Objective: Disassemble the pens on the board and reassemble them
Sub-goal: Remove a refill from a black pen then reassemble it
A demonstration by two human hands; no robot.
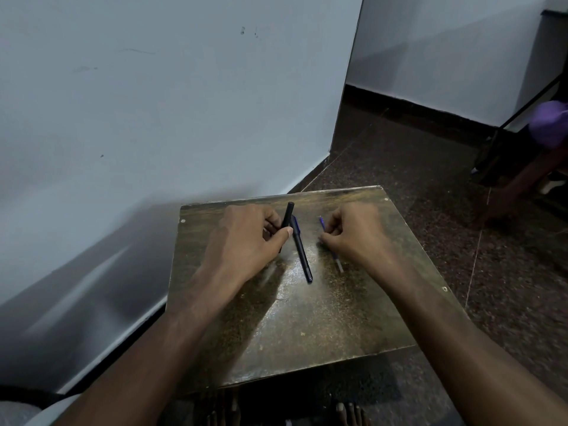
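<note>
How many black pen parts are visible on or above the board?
2: one black tube held in the left hand, and one black pen lying on the board between the hands. Others may be hidden under the hands.

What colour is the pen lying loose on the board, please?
Black, with a blue clip; the pen shows clearly in the head view.

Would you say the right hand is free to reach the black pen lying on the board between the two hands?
Probably not at once: the right hand is closed on a thin refill, though the black pen lies uncovered on the board close by.
</note>
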